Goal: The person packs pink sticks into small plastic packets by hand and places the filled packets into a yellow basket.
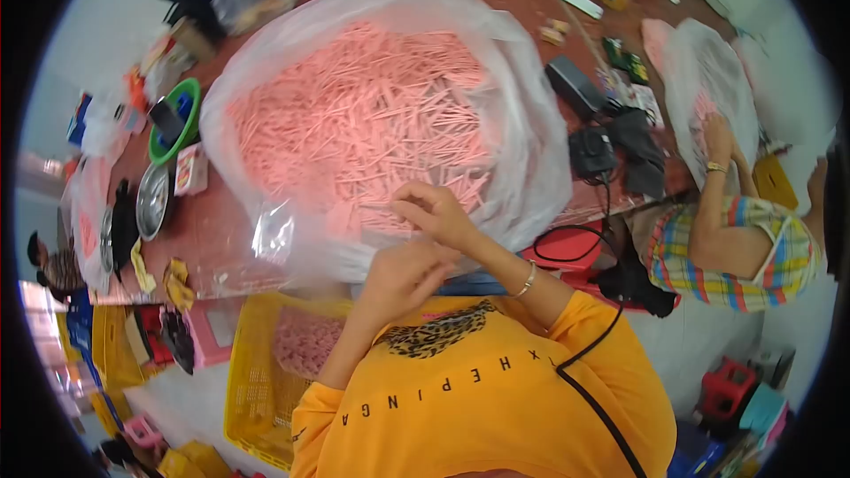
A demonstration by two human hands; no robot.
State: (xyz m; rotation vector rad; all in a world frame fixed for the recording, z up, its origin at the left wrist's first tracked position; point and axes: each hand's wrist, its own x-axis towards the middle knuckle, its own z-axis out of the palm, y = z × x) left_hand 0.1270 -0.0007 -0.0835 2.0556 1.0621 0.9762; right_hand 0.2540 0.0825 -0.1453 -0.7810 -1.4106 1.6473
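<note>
A large heap of thin pink sticks [345, 115] lies in a wide clear plastic bag [522, 133] with its mouth spread open. Over the near edge of the heap is my right hand [436, 215], its fingers curled in; whatever they may hold is too small to make out. My left hand [398, 276] is just below and to the left, in front of the bag's near rim. It is smeared by motion, so its grip cannot be read.
A yellow crate [252, 389] with pink pieces stands below the table [221, 270]. To the left are a green basin [190, 119] and a metal bowl [154, 204]. A black adapter [591, 152] with a cable lies right. A co-worker's hand [717, 137] reaches into another bag [708, 62].
</note>
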